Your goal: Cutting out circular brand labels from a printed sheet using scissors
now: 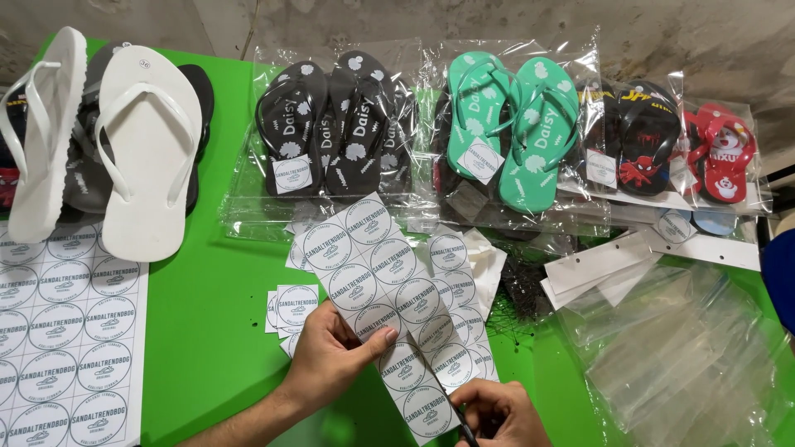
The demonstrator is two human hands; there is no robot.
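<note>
The left hand (pixel 331 356) pinches a sticker strip (pixel 385 290) running far-left to near-right; the right hand (pixel 497 414) (half cut off) grips a dark tool (pixel 466 430).

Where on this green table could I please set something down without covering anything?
The green table is bare between the big sticker sheet and the left hand. Smaller gap: below the black mesh. The far edge is crowded with bagged sandals, the right with clear bags.

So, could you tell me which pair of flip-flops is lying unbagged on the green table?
The plain white rubber flip-flops at far left; the black, teal and red pairs all sit inside clear plastic bags.
</note>
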